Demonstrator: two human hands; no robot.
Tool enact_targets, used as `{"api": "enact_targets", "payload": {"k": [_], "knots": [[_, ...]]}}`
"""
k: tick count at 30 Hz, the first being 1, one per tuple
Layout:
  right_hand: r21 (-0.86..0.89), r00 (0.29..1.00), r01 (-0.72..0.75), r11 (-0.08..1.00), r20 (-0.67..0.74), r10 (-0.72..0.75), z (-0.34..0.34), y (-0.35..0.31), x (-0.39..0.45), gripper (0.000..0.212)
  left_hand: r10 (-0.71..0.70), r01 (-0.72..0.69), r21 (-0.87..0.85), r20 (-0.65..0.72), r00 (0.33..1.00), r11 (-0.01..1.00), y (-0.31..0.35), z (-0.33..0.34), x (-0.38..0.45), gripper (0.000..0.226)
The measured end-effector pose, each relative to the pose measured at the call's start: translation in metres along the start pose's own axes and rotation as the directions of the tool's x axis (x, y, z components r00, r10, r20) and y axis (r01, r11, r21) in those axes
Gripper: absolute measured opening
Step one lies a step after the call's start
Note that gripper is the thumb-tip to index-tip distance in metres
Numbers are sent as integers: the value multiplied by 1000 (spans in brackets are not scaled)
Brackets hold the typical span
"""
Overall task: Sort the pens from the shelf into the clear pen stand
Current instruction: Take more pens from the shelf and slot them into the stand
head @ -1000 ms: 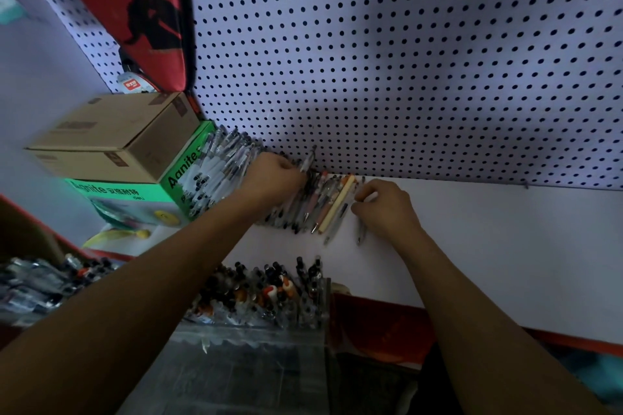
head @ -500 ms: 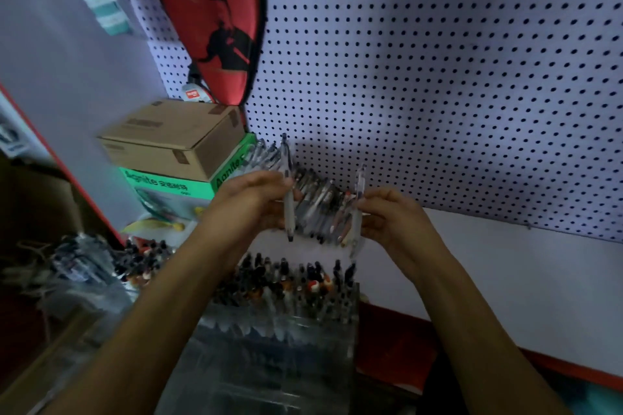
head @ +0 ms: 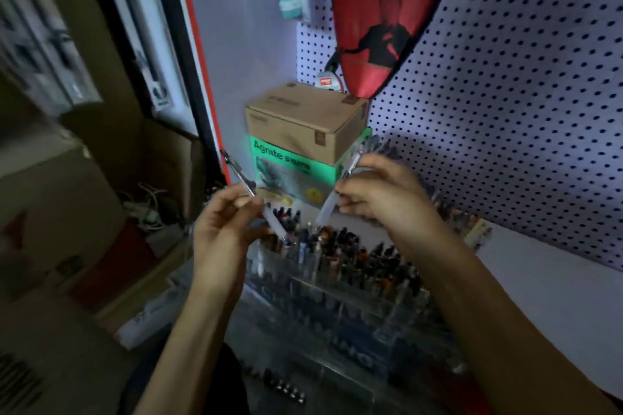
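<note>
My left hand [head: 226, 229] pinches a clear pen [head: 241, 178] that slants up to the left, its lower end just above the stand. A second clear pen [head: 350, 168], leaning up to the right, is pinched in my right hand [head: 384, 199]. Both hands hover over the back left part of the clear pen stand [head: 337, 310], whose compartments hold several upright pens. More loose pens [head: 462, 219] lie on the white shelf [head: 546, 283] behind my right hand, partly hidden by it.
A cardboard box [head: 303, 121] sits on a green box [head: 290, 165] at the shelf's back left. A red racket cover [head: 384, 17] hangs on the white pegboard [head: 526, 84]. Boxes and cables fill the dim space to the left.
Both hands came off the pile of pens on the shelf, each lifting one pen, and drew back over the stand. The view swung left.
</note>
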State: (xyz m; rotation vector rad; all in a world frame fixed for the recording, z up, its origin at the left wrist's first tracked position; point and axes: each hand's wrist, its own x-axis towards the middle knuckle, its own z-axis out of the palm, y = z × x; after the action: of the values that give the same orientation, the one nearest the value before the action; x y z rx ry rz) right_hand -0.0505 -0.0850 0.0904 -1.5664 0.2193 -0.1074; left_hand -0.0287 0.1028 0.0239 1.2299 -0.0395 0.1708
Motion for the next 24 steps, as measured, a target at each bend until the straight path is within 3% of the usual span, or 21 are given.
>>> {"api": "enact_targets", "payload": {"k": [3, 8, 12, 17, 24], "knots": [[-107, 998, 34, 994, 48, -29, 32, 3, 12, 25, 72, -68, 47, -95, 993, 997, -6, -23, 12, 12], [-221, 991, 112, 969, 102, -92, 75, 5, 35, 14, 185, -163, 160, -130, 974, 974, -14, -45, 21, 8], [-409, 968, 248, 878, 129, -213, 97, 14, 56, 14, 286, -236, 304, -131, 949, 923, -21, -55, 30, 16], [-654, 941, 336, 678, 197, -276, 114, 43, 66, 8, 219, -143, 484, -104, 970, 863, -34, -58, 33, 19], [-663, 947, 318, 678, 196, -253, 104, 47, 66, 15, 235, -119, 497, -178, 956, 859, -33, -61, 28, 14]]}}
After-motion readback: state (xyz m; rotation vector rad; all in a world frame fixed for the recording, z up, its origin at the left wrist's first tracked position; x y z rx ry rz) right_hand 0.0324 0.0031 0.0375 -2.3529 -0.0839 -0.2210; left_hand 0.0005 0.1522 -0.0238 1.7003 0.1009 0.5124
